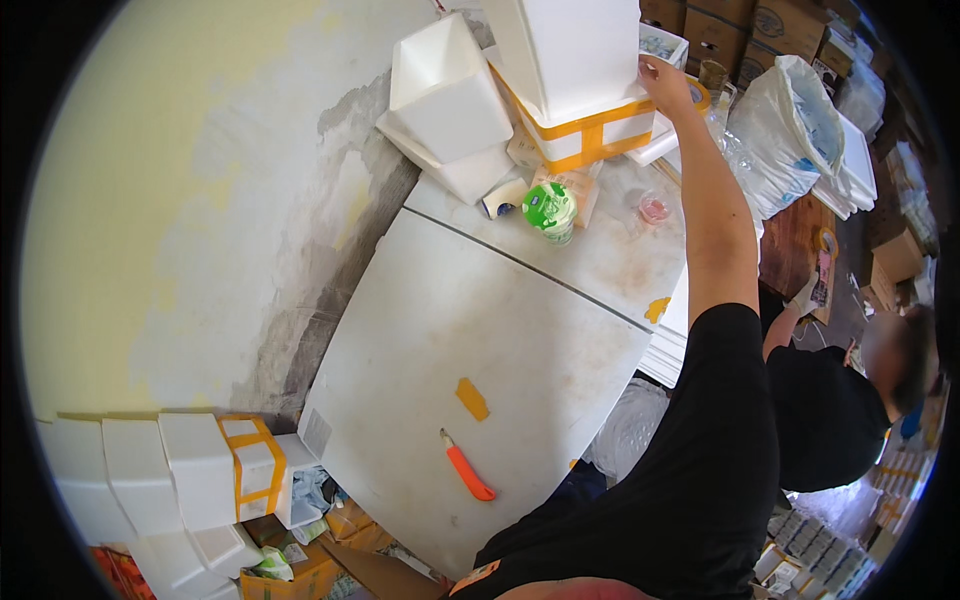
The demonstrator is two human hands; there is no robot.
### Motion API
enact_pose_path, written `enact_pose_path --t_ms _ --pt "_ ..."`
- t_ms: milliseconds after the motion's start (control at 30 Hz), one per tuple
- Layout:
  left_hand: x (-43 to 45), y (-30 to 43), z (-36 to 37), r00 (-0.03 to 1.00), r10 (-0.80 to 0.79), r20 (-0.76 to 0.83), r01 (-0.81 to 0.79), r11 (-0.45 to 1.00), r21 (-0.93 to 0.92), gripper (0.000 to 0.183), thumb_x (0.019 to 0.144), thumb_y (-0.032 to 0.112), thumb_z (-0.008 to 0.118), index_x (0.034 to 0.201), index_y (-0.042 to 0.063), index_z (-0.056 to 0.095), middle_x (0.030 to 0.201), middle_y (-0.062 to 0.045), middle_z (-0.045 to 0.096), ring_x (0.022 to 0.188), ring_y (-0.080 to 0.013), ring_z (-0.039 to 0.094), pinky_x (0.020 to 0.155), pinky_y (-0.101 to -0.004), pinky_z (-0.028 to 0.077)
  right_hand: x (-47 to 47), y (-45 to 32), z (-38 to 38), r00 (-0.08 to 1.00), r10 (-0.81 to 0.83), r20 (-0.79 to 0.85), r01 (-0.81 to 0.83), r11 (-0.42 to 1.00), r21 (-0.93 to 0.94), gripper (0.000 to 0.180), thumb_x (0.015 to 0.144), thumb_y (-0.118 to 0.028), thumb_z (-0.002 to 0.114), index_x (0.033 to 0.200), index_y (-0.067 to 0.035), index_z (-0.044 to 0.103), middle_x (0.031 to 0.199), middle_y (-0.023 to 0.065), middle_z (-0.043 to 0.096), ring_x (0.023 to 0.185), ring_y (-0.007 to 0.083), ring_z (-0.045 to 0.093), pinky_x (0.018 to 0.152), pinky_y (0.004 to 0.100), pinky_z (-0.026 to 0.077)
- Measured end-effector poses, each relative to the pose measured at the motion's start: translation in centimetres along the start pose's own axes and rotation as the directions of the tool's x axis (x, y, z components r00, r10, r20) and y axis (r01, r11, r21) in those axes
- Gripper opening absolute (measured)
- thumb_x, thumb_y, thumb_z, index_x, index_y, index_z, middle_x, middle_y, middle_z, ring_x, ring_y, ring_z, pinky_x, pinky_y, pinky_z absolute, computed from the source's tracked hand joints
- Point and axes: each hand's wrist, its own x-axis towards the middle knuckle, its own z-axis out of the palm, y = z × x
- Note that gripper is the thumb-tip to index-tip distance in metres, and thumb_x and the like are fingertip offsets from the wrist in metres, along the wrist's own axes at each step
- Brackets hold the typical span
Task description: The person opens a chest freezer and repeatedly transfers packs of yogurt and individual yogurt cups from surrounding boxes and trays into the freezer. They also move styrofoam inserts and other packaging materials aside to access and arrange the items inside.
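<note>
My right hand (667, 84) reaches up to the far end of the table, its fingertips at the right side of a tall white foam box (574, 56). Whether they grip it or only touch it I cannot tell. Below that box sits a white foam box banded with yellow tape (600, 139). My left hand is out of view. A green-and-white lidded cup (550, 210) stands in front of the taped box, next to a small tape roll (505, 198). Nearer to me, an orange-handled utility knife (469, 471) lies on the white tabletop (420, 315), close to a yellow tape scrap (472, 399).
Open foam boxes (450, 97) lean by the wall. A roll of yellow tape (699, 96) and a white sack (787, 142) are beyond my forearm. Foam boxes (195, 472) are stacked at lower left. Another person (832, 420) works at right, a gloved hand near a tape dispenser (823, 266).
</note>
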Motion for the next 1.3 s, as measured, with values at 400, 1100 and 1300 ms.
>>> enact_pose_path --t_ms 400,1100,1300 --pt "-2.7 -4.5 -8.3 0.996 -0.052 -0.068 0.034 0.969 -0.245 0.076 0.098 0.064 0.039 0.150 0.009 0.043 0.121 -0.003 0.059 0.095 -0.0172 0.055 0.077 -0.0365 0.045 -0.9 3.2 -0.8 0.969 -0.138 -0.205 0.143 0.990 0.011 0.060 0.085 -0.005 0.055 0.145 0.000 0.045 0.138 0.0257 0.056 0.125 0.0375 0.058 0.106 0.0423 0.045" --pt "-6.1 -11.9 -18.7 0.952 -0.271 -0.141 0.099 0.711 -0.697 0.080 0.096 0.068 0.039 0.147 0.008 0.050 0.109 0.002 0.066 0.080 -0.0114 0.058 0.065 -0.0300 0.047 -64.2 -26.6 8.8 0.498 -0.429 0.753 0.413 0.881 0.230 0.049 0.089 -0.019 0.066 0.136 -0.013 0.056 0.117 0.0135 0.060 0.106 0.0328 0.059 0.090 0.0460 0.051" --pt "-3.4 -16.9 -22.2 0.936 -0.329 -0.122 0.157 0.703 -0.693 0.065 0.097 0.063 0.045 0.133 0.010 0.058 0.121 -0.003 0.063 0.077 -0.0199 0.055 0.067 -0.0376 0.046 -48.8 -9.4 6.3 0.676 -0.555 0.485 0.562 0.814 0.147 0.030 0.090 -0.007 0.056 0.117 -0.007 0.069 0.122 0.0147 0.068 0.111 0.0360 0.062 0.096 0.0475 0.048"
